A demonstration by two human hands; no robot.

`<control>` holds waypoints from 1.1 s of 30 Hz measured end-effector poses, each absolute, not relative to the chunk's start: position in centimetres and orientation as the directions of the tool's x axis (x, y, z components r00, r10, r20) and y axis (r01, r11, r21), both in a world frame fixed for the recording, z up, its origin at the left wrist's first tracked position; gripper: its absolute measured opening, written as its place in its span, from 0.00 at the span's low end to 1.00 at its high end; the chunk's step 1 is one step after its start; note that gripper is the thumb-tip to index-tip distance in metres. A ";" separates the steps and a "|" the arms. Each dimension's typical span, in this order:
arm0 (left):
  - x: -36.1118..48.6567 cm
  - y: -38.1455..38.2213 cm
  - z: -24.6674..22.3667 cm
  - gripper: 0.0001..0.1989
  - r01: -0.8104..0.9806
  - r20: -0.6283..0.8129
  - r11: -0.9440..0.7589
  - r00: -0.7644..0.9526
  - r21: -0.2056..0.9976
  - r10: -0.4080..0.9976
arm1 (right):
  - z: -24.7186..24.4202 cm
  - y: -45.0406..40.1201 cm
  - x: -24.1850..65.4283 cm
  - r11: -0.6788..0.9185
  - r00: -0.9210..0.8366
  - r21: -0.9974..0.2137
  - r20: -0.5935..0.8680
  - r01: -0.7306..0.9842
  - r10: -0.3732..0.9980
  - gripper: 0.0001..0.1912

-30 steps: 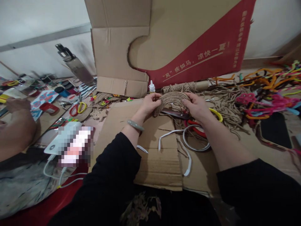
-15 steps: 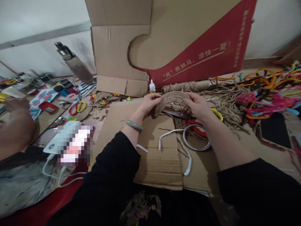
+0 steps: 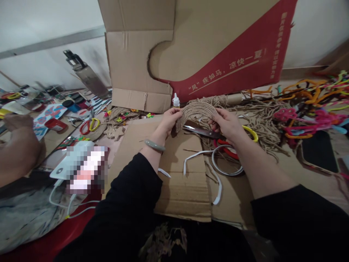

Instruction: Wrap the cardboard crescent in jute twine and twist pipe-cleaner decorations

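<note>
An arch of jute twine rows [image 3: 198, 109] is held up above the cardboard sheet [image 3: 180, 189]. My left hand [image 3: 170, 120] pinches its left end, and my right hand [image 3: 224, 123] grips the right end. Under the arch lies a pair of scissors [image 3: 203, 131] with red and yellow handles, partly hidden by my right hand and forearm. A roll of white tape [image 3: 227, 171] rests below my right wrist, and curled white strips [image 3: 218, 193] lie on the cardboard. Behind my left hand stands a small white-capped glue bottle [image 3: 176, 99].
A big cut cardboard panel [image 3: 139, 65] leans at the back. Loose twine [image 3: 264, 127] and bright pipe cleaners [image 3: 313, 112] are heaped right, beside a dark phone [image 3: 319, 151]. At left are a bottle [image 3: 92, 80], a white power bank [image 3: 69, 160] with cables, and another person's arm [image 3: 19, 149].
The twine arch has shifted slightly left and tilted, showing more of its face. Both my hands moved a little with it, and more of the scissor blades shows.
</note>
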State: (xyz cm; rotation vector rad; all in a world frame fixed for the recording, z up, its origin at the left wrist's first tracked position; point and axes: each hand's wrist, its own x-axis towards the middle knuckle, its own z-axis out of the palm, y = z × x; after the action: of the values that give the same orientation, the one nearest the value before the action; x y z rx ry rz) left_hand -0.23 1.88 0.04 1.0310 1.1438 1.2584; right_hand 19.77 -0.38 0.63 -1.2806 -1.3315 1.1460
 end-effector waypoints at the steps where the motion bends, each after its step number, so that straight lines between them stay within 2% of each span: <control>1: -0.3 1.9 0.0 0.04 -0.170 -0.071 0.064 -0.034 0.983 0.997 | 0.4 -0.3 19.8 0.040 -0.031 -0.990 0.036 0.136 0.999 0.13; 4: -0.4 2.0 -0.2 0.05 -0.172 -0.052 0.049 -0.012 0.984 0.999 | -0.2 0.2 20.2 0.055 -0.028 -0.980 0.050 0.189 0.998 0.15; 6: -0.5 2.0 -0.3 0.06 -0.171 -0.043 0.046 0.022 0.984 0.999 | -0.4 0.4 20.5 0.100 0.025 -0.955 0.111 0.278 0.994 0.16; 8: -0.4 2.1 -0.5 0.06 -0.163 -0.048 0.054 0.042 0.985 0.998 | -0.2 0.3 20.6 0.220 0.104 -0.864 0.296 0.452 0.949 0.16; 10: -0.4 2.2 -0.6 0.06 -0.150 -0.049 0.056 0.046 0.987 0.998 | 0.4 -0.5 20.3 0.343 0.106 -0.695 0.515 0.632 0.850 0.15; 12: -0.4 2.2 -0.7 0.06 -0.139 -0.037 0.043 0.045 0.989 0.998 | 1.2 -2.0 19.1 0.445 -0.011 -0.568 0.608 0.692 0.794 0.14; 14: -0.4 2.3 -0.7 0.05 -0.127 -0.027 0.032 0.036 0.991 0.999 | 1.8 -4.1 17.1 0.544 -0.189 -0.555 0.570 0.630 0.800 0.15; 15: -0.4 2.3 -0.7 0.05 -0.121 -0.028 0.032 0.033 0.992 0.999 | 2.1 -5.2 15.8 0.615 -0.331 -0.529 0.537 0.585 0.776 0.15; 17: -0.4 2.3 -0.7 0.05 -0.111 -0.030 0.032 0.027 0.993 0.999 | 2.3 -7.4 13.3 0.767 -0.602 -0.443 0.478 0.464 0.640 0.16; 19: -0.4 2.3 -0.8 0.05 -0.107 -0.023 0.027 0.035 0.994 0.999 | 2.3 -9.1 11.3 0.875 -0.753 -0.328 0.455 0.355 0.476 0.15; 21: -0.5 2.3 -0.9 0.05 -0.092 -0.004 0.008 0.042 0.996 0.999 | 2.1 -10.0 10.0 0.898 -0.815 -0.265 0.387 0.351 0.432 0.16; 24: -0.6 2.5 -1.3 0.06 -0.049 0.021 -0.019 0.031 0.999 0.999 | 1.5 -9.9 9.4 0.854 -0.796 -0.270 0.317 0.446 0.516 0.20; 27: -0.7 2.8 -1.4 0.10 -0.027 0.027 -0.026 0.023 0.999 0.999 | 1.1 -9.2 9.6 0.778 -0.716 -0.376 0.323 0.503 0.618 0.21; 33: -0.1 2.5 -1.2 0.11 -0.037 0.060 -0.059 0.021 0.998 0.998 | 1.1 -8.8 9.7 0.684 -0.674 -0.600 0.303 0.415 0.674 0.21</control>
State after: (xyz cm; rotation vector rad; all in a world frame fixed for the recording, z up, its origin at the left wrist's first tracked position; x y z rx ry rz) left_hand -0.10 2.54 -1.23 1.2358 1.1378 1.2536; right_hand 9.66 -8.82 1.07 -0.8378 -2.3840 0.6756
